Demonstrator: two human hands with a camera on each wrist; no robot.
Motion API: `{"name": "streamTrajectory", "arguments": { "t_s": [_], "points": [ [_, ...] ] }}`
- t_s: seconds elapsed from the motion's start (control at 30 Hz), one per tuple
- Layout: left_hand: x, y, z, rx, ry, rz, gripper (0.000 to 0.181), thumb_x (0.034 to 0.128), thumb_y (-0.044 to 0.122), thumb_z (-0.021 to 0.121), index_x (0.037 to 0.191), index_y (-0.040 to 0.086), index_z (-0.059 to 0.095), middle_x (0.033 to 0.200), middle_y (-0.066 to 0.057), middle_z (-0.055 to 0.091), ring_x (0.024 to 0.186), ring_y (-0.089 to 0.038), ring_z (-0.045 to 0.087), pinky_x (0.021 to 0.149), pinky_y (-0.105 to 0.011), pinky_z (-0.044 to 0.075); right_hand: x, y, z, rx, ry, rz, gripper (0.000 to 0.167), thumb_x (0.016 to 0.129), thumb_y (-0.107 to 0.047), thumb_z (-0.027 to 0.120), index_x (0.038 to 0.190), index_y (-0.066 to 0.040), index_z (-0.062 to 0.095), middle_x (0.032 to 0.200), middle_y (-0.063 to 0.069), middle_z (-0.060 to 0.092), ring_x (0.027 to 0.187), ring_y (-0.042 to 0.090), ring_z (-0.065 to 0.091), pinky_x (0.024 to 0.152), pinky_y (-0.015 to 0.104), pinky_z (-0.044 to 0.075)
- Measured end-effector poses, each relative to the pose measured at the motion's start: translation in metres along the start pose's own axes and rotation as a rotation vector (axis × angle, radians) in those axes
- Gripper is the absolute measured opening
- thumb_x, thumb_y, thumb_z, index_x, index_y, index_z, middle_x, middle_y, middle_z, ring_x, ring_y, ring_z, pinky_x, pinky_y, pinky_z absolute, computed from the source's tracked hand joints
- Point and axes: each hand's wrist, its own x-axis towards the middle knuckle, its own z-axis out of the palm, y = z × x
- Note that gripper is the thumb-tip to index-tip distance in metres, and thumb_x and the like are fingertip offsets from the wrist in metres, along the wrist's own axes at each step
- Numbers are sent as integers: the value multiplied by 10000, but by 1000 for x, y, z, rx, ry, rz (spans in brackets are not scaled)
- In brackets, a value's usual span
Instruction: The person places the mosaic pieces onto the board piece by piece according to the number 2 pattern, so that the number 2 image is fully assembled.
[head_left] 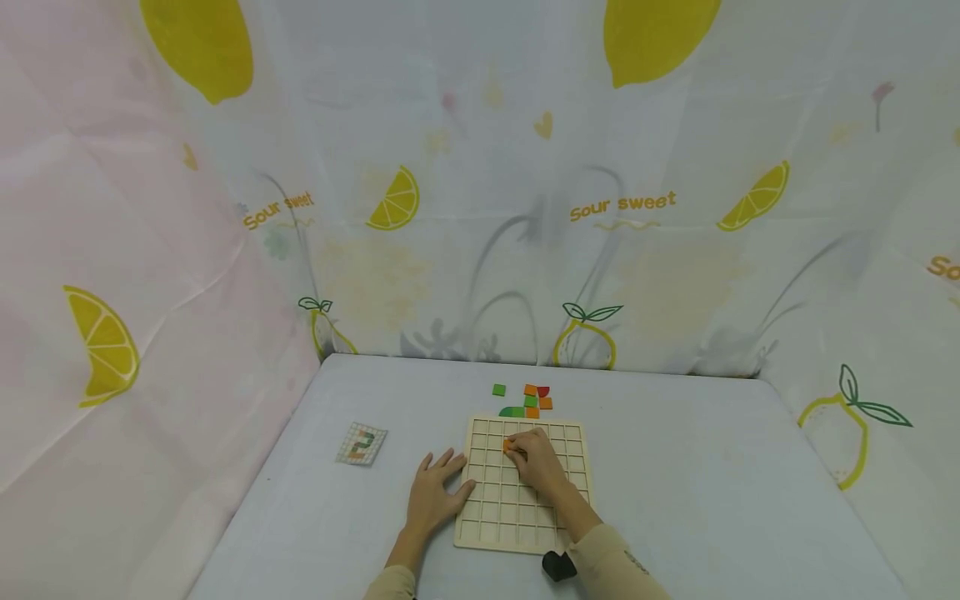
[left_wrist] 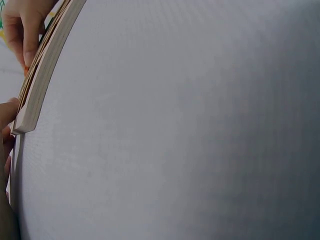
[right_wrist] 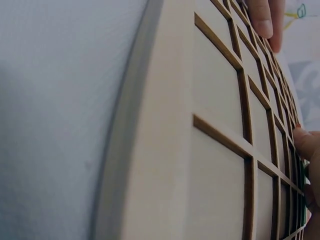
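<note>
Nearest on the white counter, a small black object sits at the board's near edge, beside the right sleeve. The board lies flat, gridded into squares. At its left edge is the left hand, fingers spread and loose, thumb on the rim, gripping nothing. The right hand reaches over the board, its fingers pinching an orange tile at a square in the far left part; whether the tile is seated cannot be told. Left of the board and apart from it lies a card with a coloured figure on a grid. Just past the far edge are loose green, orange and red tiles. The work looks barely begun: no visible square holds another tile, though the right hand hides some, and the loose ones remain unplaced.
</note>
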Motion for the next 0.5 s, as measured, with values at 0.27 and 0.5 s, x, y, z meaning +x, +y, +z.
{"name": "streamTrajectory", "arguments": {
  "t_s": [0.27, 0.5],
  "points": [
    [0, 1, 0, 0, 24, 22, 381, 694, 226, 759, 1014, 24, 714, 1007, -105, 715, 1011, -318, 650, 973, -559, 408, -3, 0, 2, -20, 34, 9, 70, 805, -55, 706, 790, 13, 718, 953, 99, 704, 875, 249, 582, 772, 384, 516],
    [1, 1, -1, 5, 7, 9, 387, 705, 243, 753, 1023, 26, 713, 1019, -104, 712, 1021, -314, 647, 987, -550, 406, 3, 2, 1, 106, 57, 85, 73, 783, -48, 722, 767, 23, 717, 940, 133, 691, 915, 323, 607, 825, 460, 510]
  ]
}}
